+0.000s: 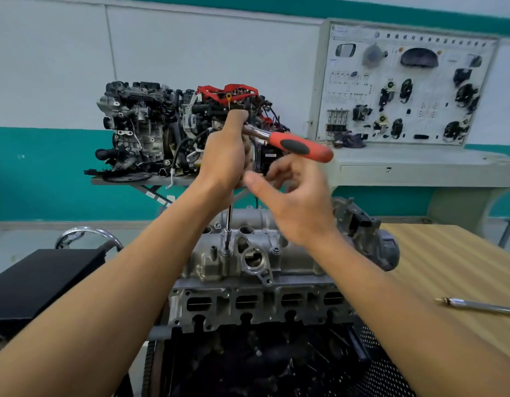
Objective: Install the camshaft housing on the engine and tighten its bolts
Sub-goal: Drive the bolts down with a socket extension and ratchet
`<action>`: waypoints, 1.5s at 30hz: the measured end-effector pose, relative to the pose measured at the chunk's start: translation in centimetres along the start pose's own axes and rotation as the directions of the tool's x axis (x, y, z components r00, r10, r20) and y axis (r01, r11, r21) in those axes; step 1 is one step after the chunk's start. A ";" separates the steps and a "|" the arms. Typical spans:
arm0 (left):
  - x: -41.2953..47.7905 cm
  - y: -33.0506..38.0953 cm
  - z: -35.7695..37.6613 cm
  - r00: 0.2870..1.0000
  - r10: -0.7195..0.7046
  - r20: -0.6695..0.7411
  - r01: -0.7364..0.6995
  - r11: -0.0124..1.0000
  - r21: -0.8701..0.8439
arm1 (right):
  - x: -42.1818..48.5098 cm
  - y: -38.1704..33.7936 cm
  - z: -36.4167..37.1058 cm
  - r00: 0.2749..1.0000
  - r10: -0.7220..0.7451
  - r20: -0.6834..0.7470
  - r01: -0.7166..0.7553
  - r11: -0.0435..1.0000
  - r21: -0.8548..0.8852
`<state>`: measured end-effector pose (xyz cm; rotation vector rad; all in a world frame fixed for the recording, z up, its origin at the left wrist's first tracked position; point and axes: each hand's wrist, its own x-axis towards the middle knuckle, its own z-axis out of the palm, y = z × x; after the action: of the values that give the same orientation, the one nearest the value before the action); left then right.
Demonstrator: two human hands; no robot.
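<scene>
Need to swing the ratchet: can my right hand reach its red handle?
Probably yes: the right hand is open just below the red handle of the ratchet, nothing between; the left hand grips only its head end.

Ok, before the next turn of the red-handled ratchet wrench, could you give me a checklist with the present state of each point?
1. Tip of the long chrome extension bar seated on the grey cast-metal camshaft housing at a bolt position: ok.
2. Extension bar near upright: ok.
3. The left hand grips the head end of the red-handled ratchet wrench: ok.
4. The right hand holds the handle: not ok; its fingers are open below the handle, not gripping.
5. The bolt fully tight: cannot tell; the tip hides it.
</scene>
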<state>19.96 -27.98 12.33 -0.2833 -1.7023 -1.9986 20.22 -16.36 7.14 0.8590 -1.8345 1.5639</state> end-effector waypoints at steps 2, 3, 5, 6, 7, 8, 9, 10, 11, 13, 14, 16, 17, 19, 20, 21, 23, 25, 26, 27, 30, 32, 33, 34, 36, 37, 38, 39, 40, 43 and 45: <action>0.0 0.1 -0.3 0.999 -0.024 0.027 0.024 1.000 0.016 | -0.2 1.3 0.8 0.926 0.293 0.237 -0.243 0.945 -0.220; 0.0 0.1 -0.5 0.999 -0.029 0.030 0.028 0.999 0.033 | -0.2 1.7 1.4 0.850 0.384 0.361 -0.286 0.911 -0.296; 0.1 0.1 -1.0 0.998 -0.044 0.037 0.042 0.998 0.048 | -0.2 2.1 2.2 0.712 0.469 0.523 -0.258 0.867 -0.426; 0.1 0.1 -1.1 0.998 -0.042 0.048 0.039 0.998 0.049 | -0.3 2.3 2.5 0.688 0.466 0.556 -0.190 0.856 -0.481; 0.1 0.0 -1.2 0.997 -0.041 0.066 0.037 0.998 0.054 | -0.4 2.4 2.8 0.691 0.455 0.562 -0.126 0.841 -0.526; 0.1 0.1 -1.2 0.995 -0.043 0.086 0.038 0.997 0.061 | -0.6 2.5 3.1 0.719 0.432 0.544 -0.081 0.830 -0.552; 0.1 0.1 -1.1 0.994 -0.043 0.102 0.036 0.997 0.068 | -0.7 2.4 3.3 0.753 0.410 0.514 -0.050 0.815 -0.578; 0.3 0.0 -1.0 0.993 -0.043 0.113 0.035 0.997 0.070 | -0.8 2.3 3.6 0.785 0.389 0.482 -0.029 0.800 -0.599; 0.4 0.0 -0.9 0.992 -0.045 0.118 0.036 0.996 0.077 | -0.9 2.3 3.9 0.809 0.370 0.456 -0.021 0.794 -0.607; 0.5 -0.1 -0.7 0.993 -0.056 0.108 0.046 0.995 0.092 | -0.9 2.4 4.3 0.822 0.370 0.433 -0.037 0.793 -0.608; 0.6 -0.2 -0.6 0.994 -0.061 0.095 0.052 0.994 0.095 | -0.8 2.4 4.4 0.817 0.386 0.429 -0.053 0.791 -0.610; 1.1 0.2 -0.4 0.997 -0.074 0.037 0.070 0.993 0.097 | -0.3 2.3 4.8 0.812 0.427 0.399 -0.111 0.783 -0.612; 1.4 0.7 -0.2 0.997 -0.071 -0.013 0.072 0.993 0.093 | 0.1 2.2 5.0 0.821 0.438 0.367 -0.151 0.786 -0.600; 2.1 2.4 0.2 0.994 -0.043 -0.097 0.051 0.996 0.079 | 1.5 1.7 4.8 0.859 0.413 0.302 -0.196 0.811 -0.552; 2.4 3.3 0.5 0.995 -0.017 -0.103 0.026 0.996 0.080 | 2.4 1.2 4.2 0.876 0.380 0.296 -0.188 0.835 -0.517; 2.4 4.1 1.0 0.996 0.012 -0.086 -0.004 0.996 0.086 | 3.2 0.8 3.4 0.885 0.349 0.309 -0.171 0.860 -0.481; 1.9 4.7 2.3 0.998 0.054 -0.011 -0.053 0.994 0.096 | 3.9 0.2 1.0 0.870 0.326 0.369 -0.152 0.891 -0.428; 0.9 3.9 3.8 0.996 0.064 0.060 -0.068 0.995 0.073 | 3.2 0.5 -1.6 0.842 0.324 0.431 -0.132 0.899 -0.417; 0.4 3.0 4.6 0.994 0.064 0.091 -0.069 0.996 0.056 | 2.4 1.0 -2.7 0.831 0.332 0.446 -0.124 0.892 -0.434; -0.1 2.1 5.3 0.991 0.066 0.117 -0.072 0.996 0.045 | 1.7 1.6 -3.6 0.828 0.344 0.443 -0.116 0.878 -0.464; -1.0 -0.2 7.1 0.987 0.073 0.146 -0.082 0.995 0.053 | 0.0 3.0 -5.2 0.835 0.379 0.399 -0.117 0.831 -0.544; -1.1 -1.1 7.7 0.984 0.094 0.150 -0.105 0.992 0.070 | -0.5 3.6 -5.5 0.828 0.399 0.394 -0.151 0.836 -0.528; -1.1 -1.3 7.7 0.982 0.106 0.155 -0.118 0.990 0.072 | -0.6 3.7 -5.5 0.827 0.398 0.397 -0.161 0.845 -0.511; -1.1 -1.6 7.7 0.981 0.115 0.159 -0.128 0.989 0.069 | -0.7 3.9 -5.4 0.827 0.391 0.404 -0.161 0.853 -0.497; -0.9 -2.0 7.3 0.980 0.118 0.158 -0.128 0.990 0.061 | -0.8 4.1 -5.0 0.823 0.379 0.422 -0.159 0.868 -0.470; -0.9 -2.1 7.0 0.982 0.113 0.153 -0.124 0.990 0.063 | -0.9 4.2 -4.8 0.819 0.379 0.431 -0.166 0.876 -0.453; -0.8 -2.2 6.8 0.983 0.110 0.149 -0.121 0.990 0.069 | -1.0 4.3 -4.7 0.815 0.383 0.436 -0.177 0.880 -0.441; -0.8 -2.4 6.6 0.983 0.111 0.149 -0.124 0.989 0.075 | -1.1 4.4 -4.5 0.810 0.390 0.437 -0.191 0.881 -0.433; -0.7 -2.5 6.4 0.982 0.116 0.148 -0.128 0.989 0.077 | -1.2 4.5 -4.4 0.808 0.396 0.436 -0.202 0.882 -0.426; -0.7 -2.6 6.2 0.983 0.128 0.135 -0.138 0.988 0.068 | -1.4 4.6 -4.1 0.808 0.394 0.439 -0.220 0.892 -0.395; -0.7 -2.6 6.4 0.981 0.147 0.123 -0.155 0.986 0.060 | -1.5 4.7 -4.1 0.808 0.396 0.436 -0.242 0.898 -0.367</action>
<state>18.32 -21.41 11.02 -0.5007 -1.7620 -1.8418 17.58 -11.67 3.66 0.9018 -2.6374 1.2659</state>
